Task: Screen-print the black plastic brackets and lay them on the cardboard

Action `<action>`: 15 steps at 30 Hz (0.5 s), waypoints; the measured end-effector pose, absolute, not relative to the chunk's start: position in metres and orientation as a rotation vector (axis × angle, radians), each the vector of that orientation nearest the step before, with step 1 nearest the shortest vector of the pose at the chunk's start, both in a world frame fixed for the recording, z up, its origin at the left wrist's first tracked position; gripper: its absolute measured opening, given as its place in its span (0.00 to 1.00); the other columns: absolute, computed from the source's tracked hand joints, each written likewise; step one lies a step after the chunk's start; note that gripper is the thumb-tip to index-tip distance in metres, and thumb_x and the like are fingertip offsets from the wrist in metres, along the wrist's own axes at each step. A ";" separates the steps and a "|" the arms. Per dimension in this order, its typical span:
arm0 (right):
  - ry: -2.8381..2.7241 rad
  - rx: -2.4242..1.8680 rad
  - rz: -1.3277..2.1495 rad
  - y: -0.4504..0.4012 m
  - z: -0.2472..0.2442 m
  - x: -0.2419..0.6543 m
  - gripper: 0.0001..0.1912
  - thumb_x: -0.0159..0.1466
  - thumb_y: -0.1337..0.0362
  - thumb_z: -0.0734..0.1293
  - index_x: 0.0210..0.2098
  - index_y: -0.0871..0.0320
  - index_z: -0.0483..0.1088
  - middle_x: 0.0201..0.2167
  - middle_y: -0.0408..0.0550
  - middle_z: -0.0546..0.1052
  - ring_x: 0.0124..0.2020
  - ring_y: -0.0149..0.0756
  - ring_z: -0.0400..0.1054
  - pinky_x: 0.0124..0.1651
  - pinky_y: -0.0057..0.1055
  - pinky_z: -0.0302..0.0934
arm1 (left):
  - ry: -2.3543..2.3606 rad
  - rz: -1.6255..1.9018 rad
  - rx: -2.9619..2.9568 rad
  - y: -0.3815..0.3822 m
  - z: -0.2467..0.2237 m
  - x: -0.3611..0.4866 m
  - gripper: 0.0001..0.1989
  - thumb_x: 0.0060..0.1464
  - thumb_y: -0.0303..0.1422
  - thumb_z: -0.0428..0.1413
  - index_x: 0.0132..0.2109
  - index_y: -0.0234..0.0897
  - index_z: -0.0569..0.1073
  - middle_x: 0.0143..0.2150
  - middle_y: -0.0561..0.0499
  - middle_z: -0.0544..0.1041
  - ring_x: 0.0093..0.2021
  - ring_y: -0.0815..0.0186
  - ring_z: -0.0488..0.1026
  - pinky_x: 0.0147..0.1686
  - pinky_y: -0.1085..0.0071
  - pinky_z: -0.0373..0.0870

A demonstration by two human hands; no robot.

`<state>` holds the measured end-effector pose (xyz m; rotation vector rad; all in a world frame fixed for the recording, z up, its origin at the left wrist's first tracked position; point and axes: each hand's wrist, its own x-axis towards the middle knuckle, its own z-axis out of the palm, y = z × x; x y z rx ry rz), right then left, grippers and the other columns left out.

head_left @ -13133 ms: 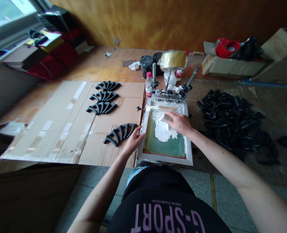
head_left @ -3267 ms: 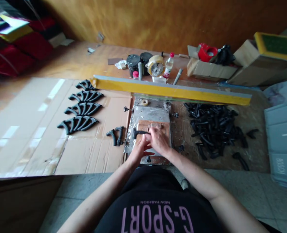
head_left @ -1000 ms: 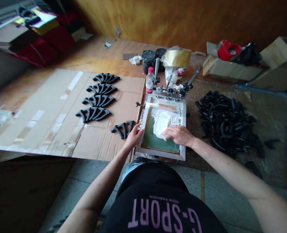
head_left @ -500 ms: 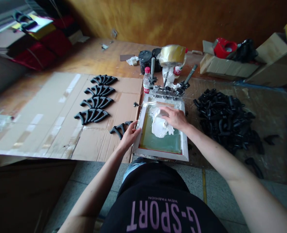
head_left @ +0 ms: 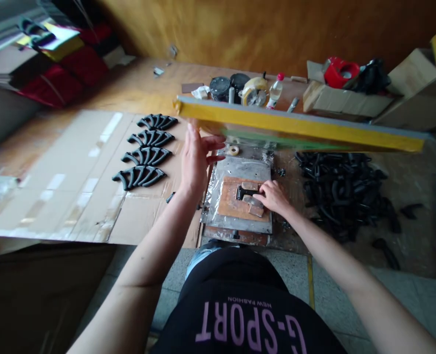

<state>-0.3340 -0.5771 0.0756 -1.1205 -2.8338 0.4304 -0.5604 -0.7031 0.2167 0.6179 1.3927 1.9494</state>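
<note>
A screen-printing frame (head_left: 299,125) is tilted up, its yellow-edged near side raised across the view. My left hand (head_left: 196,162) is at its left end, fingers stretched out and apart; whether a fingertip touches the frame I cannot tell. Under the frame lies a metal base plate (head_left: 227,166) with a brown wooden board (head_left: 229,206) on it. A black curved plastic part (head_left: 245,192) rests among small blocks on that board. My right hand (head_left: 275,195) pinches the part's right end between thumb and fingers.
Rows of black curved parts (head_left: 144,156) lie on cardboard (head_left: 88,167) to the left. A heap of similar parts (head_left: 343,191) is on the right. Behind the frame stand a bottle (head_left: 275,91) and dark tubs (head_left: 220,88). A cardboard box (head_left: 347,101) is at the back right.
The frame, flat before, has swung up and uncovered the board. My left hand has risen along its left side. My right hand has left the white paste and now grips the black part.
</note>
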 end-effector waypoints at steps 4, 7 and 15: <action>-2.840 -1.248 0.385 -0.633 0.076 -0.362 0.11 0.69 0.61 0.62 0.40 0.62 0.69 0.39 0.58 0.76 0.43 0.44 0.67 0.45 0.36 0.58 | 1.342 1.453 0.400 -0.734 0.164 -0.510 0.30 0.55 0.56 0.52 0.52 0.36 0.70 0.39 0.42 0.80 0.34 0.61 0.78 0.25 0.73 0.72; -2.819 -0.969 0.487 -0.661 0.089 -0.373 0.10 0.70 0.61 0.60 0.40 0.60 0.69 0.38 0.55 0.76 0.44 0.42 0.67 0.46 0.34 0.59 | 1.266 1.230 0.196 -0.766 0.119 -0.479 0.26 0.55 0.54 0.54 0.48 0.36 0.72 0.42 0.41 0.80 0.39 0.58 0.79 0.28 0.69 0.74; -2.871 -1.695 0.087 -0.545 0.074 -0.276 0.11 0.68 0.65 0.60 0.37 0.58 0.74 0.37 0.55 0.76 0.37 0.39 0.68 0.36 0.32 0.57 | 1.948 1.474 -0.029 -0.844 0.044 -0.582 0.11 0.54 0.39 0.52 0.35 0.34 0.67 0.29 0.52 0.72 0.26 0.66 0.76 0.24 0.72 0.74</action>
